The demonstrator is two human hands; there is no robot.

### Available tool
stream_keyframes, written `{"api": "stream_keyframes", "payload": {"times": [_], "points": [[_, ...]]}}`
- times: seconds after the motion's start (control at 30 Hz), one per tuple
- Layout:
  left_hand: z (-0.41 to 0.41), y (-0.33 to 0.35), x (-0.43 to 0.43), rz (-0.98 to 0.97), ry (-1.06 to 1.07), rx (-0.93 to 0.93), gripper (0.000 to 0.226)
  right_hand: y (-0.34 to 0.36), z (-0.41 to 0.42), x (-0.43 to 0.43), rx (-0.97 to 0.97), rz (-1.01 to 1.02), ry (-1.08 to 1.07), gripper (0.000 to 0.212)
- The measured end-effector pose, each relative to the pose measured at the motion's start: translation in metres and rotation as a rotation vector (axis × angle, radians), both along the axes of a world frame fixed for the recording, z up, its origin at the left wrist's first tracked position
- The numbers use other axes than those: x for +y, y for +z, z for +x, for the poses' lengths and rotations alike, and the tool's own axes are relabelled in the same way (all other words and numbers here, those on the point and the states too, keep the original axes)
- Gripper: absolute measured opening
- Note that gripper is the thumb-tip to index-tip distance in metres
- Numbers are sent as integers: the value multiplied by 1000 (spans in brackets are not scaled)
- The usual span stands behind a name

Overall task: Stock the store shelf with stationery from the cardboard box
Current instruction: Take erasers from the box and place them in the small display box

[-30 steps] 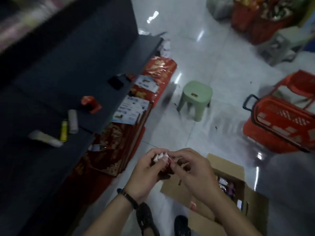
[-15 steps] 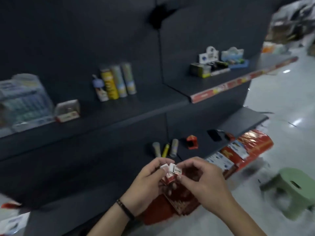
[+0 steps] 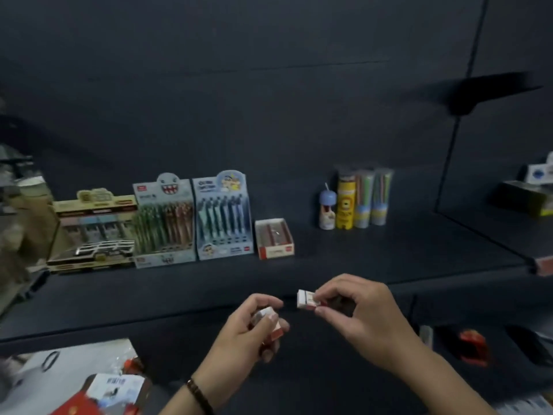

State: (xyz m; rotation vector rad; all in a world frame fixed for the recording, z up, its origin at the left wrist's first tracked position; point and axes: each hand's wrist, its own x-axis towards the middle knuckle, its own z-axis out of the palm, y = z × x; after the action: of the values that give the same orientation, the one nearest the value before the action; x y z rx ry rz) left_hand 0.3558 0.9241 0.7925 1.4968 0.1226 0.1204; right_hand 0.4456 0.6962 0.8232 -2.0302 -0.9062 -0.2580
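My left hand [image 3: 251,330] grips a few small red-and-white boxes [image 3: 267,320] low in the middle of the view. To its right, my right hand [image 3: 359,313] pinches one small white box with a red edge [image 3: 305,299] between thumb and fingers, held just below the front lip of the dark shelf [image 3: 329,259]. An open red-and-white tray box [image 3: 273,238] with similar small items stands on that shelf above my hands. The cardboard box is out of view.
On the shelf, left of the tray, stand pen display boxes [image 3: 221,217], [image 3: 163,223] and a brown display box [image 3: 92,232]. Tall tubes [image 3: 356,199] stand to the right. A red item [image 3: 474,344] lies on the lower shelf. Red packages [image 3: 98,396] sit bottom left.
My view has swung up from the floor and cardboard box to the shelf. My hands, joined around the small boxes before, have separated, the right one carrying a single box away.
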Motion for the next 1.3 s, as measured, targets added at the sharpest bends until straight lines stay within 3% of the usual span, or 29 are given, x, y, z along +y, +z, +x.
{"api": "stream_keyframes", "payload": {"times": [0.17, 0.33, 0.57, 1.07, 1.3], "points": [[40, -2, 48, 123, 72, 26, 17, 16, 88, 41, 9, -38, 18, 14], [98, 5, 71, 458, 159, 19, 15, 18, 179, 75, 43, -173, 40, 6], [161, -2, 108, 731, 224, -38, 27, 12, 247, 122, -3, -364, 150, 8], [207, -9, 134, 640, 78, -84, 18, 4, 258, 140, 56, -518, 182, 14], [206, -3, 140, 580, 79, -114, 16, 5, 259, 133, 45, -749, 226, 21]]}}
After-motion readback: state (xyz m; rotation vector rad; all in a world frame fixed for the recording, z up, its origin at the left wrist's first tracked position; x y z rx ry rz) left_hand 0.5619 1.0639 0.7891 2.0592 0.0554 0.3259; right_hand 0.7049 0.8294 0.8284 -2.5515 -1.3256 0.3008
